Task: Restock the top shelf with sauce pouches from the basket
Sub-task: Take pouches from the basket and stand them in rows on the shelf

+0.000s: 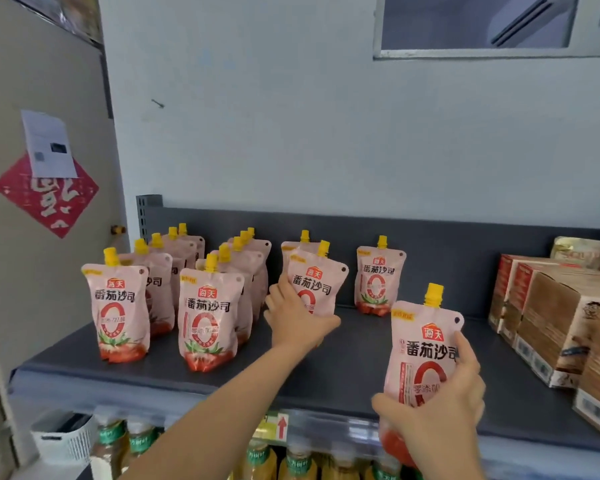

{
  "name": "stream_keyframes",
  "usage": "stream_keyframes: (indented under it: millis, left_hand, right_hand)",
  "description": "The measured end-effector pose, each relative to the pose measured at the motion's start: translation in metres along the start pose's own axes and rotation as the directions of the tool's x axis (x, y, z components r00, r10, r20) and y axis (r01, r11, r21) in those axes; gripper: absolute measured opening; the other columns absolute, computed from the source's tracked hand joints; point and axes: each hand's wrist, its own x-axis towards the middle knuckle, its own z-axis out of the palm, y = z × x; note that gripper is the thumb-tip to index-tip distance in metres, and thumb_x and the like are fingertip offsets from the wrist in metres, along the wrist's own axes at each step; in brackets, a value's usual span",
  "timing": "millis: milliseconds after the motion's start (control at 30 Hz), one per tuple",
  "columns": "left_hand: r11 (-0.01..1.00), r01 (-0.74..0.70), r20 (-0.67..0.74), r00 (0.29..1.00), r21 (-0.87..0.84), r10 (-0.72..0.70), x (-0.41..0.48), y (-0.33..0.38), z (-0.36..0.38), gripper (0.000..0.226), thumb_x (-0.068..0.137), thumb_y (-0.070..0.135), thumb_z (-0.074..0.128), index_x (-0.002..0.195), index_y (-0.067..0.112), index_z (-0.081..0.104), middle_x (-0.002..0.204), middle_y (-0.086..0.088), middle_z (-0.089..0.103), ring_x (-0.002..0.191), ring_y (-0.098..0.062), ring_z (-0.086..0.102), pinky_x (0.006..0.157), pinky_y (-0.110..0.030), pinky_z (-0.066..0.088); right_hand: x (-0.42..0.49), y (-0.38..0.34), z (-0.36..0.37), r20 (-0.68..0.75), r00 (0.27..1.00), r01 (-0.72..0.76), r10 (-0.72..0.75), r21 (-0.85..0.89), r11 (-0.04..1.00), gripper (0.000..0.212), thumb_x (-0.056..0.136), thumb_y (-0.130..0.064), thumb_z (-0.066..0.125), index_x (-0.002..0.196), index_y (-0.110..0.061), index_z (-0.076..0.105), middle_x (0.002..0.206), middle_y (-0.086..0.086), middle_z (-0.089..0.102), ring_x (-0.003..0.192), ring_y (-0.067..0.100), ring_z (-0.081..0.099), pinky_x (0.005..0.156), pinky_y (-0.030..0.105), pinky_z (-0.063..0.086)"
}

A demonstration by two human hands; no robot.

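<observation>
Pink sauce pouches with yellow caps stand in rows on the dark grey top shelf. Two full rows fill the left, fronted by one pouch and another. My left hand grips the lower part of an upright pouch in the third row, with one more pouch behind it. A single pouch stands further right at the back. My right hand holds another pouch upright in front of the shelf's front edge. The basket is out of view.
Brown cardboard boxes fill the shelf's right end. Green-capped bottles stand on the shelf below. A white basket-like container sits at lower left. A door with a red paper square is on the left.
</observation>
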Motion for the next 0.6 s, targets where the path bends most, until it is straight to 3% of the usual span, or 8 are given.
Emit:
stream_keyframes:
  millis: [600]
  left_hand:
    - [0.987,0.093,-0.080,0.991,-0.132,-0.104,0.080,-0.030,0.064,0.112,0.057,0.044,0.085,0.140,0.013,0.017,0.141,-0.010,0.028,0.131,-0.028,0.028,0.108,-0.045,0.027]
  right_hand:
    - [0.049,-0.017,0.058,-0.004,0.995,0.096,-0.098,-0.150,0.984,0.128,0.048,-0.017,0.086,0.145,-0.036,0.006,0.139,-0.003,0.022,0.124,0.017,0.021,0.106,0.047,0.032]
